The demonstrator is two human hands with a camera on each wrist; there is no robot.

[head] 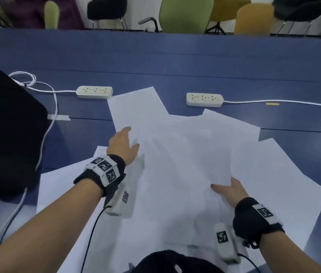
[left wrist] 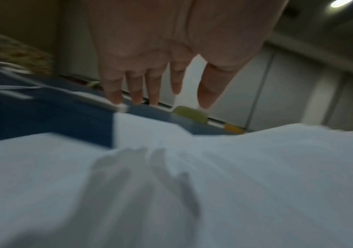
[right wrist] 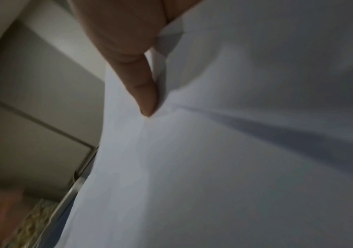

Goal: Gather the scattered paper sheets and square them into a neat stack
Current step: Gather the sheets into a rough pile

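Several white paper sheets (head: pixel 273 174) lie overlapping on the blue table (head: pixel 175 66). My right hand (head: pixel 229 189) pinches the near right corner of a top sheet (head: pixel 181 154), thumb on top and fingers underneath, and that sheet is raised off the pile. The right wrist view shows the thumb (right wrist: pixel 143 87) pressing into the sheet (right wrist: pixel 234 151), which creases there. My left hand (head: pixel 123 145) is at the raised sheet's left edge, its fingertips hidden behind the paper. In the left wrist view the left hand's fingers (left wrist: pixel 150 87) are straight and hover above the sheets (left wrist: pixel 234 184), holding nothing.
Two white power strips (head: pixel 94 92) (head: pixel 204 99) with cables lie just beyond the papers. A black bag (head: pixel 4 131) fills the table's left side. A strip of tape (head: pixel 58 117) and a yellow mark (head: pixel 272 104) are stuck to the table. Chairs (head: pixel 185 14) stand past the far edge.
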